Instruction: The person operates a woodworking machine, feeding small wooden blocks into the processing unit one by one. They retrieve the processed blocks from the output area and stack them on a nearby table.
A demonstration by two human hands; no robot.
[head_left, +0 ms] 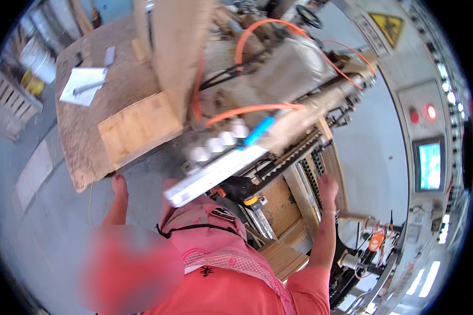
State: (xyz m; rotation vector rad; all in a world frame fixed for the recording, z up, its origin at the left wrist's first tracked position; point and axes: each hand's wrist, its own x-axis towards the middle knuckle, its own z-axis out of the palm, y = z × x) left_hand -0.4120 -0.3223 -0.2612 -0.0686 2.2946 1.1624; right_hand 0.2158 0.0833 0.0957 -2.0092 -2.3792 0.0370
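My left hand is at the front edge of a worn wooden table, just below the corner of a pale wooden board that lies there. Its fingers are small and blurred, so whether it grips the edge does not show. Out to the right, my right hand is over the machine, next to a long wooden strip and a dark toothed chain. The fingers of this hand are also too blurred to read.
White paper with a pen-like tool lies on the table. A tall wooden panel rises beside it. Orange air hoses cross the machine. A control panel with a lit screen stands at right, and a slatted crate at far left.
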